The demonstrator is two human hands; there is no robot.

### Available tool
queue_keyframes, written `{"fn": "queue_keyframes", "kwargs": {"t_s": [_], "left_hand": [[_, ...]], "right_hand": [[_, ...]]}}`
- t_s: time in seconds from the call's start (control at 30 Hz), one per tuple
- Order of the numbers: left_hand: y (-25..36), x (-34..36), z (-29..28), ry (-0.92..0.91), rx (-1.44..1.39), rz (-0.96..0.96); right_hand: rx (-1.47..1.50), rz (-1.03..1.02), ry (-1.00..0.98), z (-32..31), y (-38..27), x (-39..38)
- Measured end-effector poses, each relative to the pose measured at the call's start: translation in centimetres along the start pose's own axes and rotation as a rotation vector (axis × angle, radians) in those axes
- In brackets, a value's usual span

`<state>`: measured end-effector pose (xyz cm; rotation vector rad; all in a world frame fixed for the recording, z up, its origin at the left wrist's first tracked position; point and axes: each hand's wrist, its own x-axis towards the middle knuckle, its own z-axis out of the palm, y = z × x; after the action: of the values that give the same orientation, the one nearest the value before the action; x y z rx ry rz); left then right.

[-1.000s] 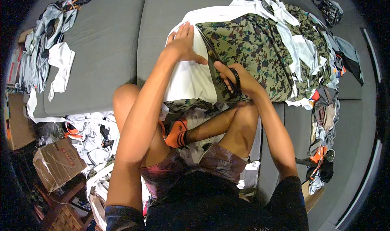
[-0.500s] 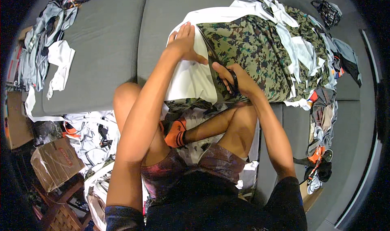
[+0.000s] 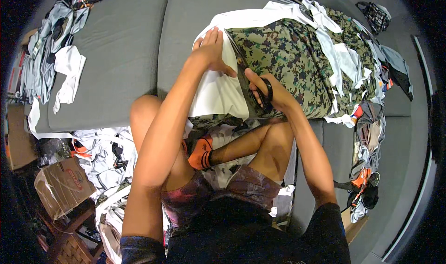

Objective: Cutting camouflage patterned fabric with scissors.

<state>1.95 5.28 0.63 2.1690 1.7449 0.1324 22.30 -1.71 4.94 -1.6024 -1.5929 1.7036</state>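
Observation:
White fabric (image 3: 216, 94) lies over a camouflage-covered cushion (image 3: 290, 55) in front of me. My left hand (image 3: 210, 52) rests flat on the white fabric, its fingers stretched away from me and the thumb out to the right. My right hand (image 3: 272, 92) is closed round the black handles of a pair of scissors (image 3: 266, 99). The dark blades run up and to the left, along the right edge of the white fabric beside the camouflage cloth. Whether the blades are apart is too hard to make out.
White scraps (image 3: 346, 62) lie over the right part of the camouflage cushion. Grey cushioned mats (image 3: 111, 59) spread to the left, with a pile of grey garments (image 3: 44, 45) at their far edge. A cardboard box (image 3: 65, 187) and a heap of white offcuts (image 3: 104, 159) stand lower left.
Almost nothing differs. The right thumb and the scissors have shifted very slightly; the left hand stays flat in the same place on the white fabric.

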Motion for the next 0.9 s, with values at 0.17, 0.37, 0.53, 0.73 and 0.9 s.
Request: {"fn": "queue_keyframes", "kwargs": {"t_s": [0.17, 0.37, 0.53, 0.73, 0.9], "left_hand": [[0.0, -0.1, -0.1, -0.015, 0.006, -0.004], [-0.1, 0.0, 0.0, -0.019, 0.012, -0.002], [-0.2, -0.2, -0.2, -0.036, -0.013, -0.007], [-0.3, -0.3, -0.6, -0.037, -0.01, -0.01], [-0.3, -0.3, -0.8, -0.053, -0.029, -0.007]], "right_hand": [[0.003, 0.004, -0.003, 0.2, -0.2, 0.1], [-0.072, -0.033, 0.068, 0.8, 0.2, 0.1], [-0.033, -0.05, 0.074, 1.6, 0.4, 0.1], [-0.015, -0.06, 0.069, 1.4, 0.2, 0.0], [0.038, -0.047, 0.036, 1.5, 0.0, 0.3]]}}
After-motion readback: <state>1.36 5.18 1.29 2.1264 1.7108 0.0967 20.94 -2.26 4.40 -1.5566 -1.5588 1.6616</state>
